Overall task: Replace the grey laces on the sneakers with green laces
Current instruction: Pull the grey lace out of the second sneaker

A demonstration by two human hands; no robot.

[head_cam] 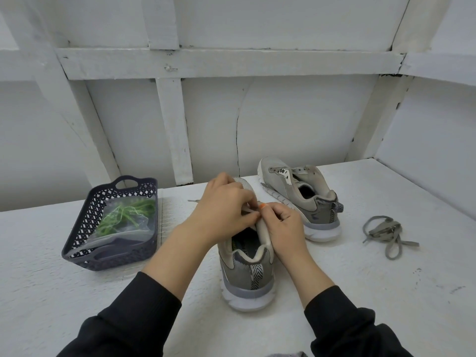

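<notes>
While both hands (pixel 253 215) pinch the grey lace (pixel 193 200) over the near sneaker (pixel 247 274), toe pointing away, the green laces (pixel 123 215) lie left, nearer the left hand (pixel 224 210).

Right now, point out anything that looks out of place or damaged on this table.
Nothing looks damaged. The far sneaker has empty eyelets, and its grey lace lies in a loose tangle on the table to the right; that fits the job. The green laces sit bagged in the basket.
</notes>
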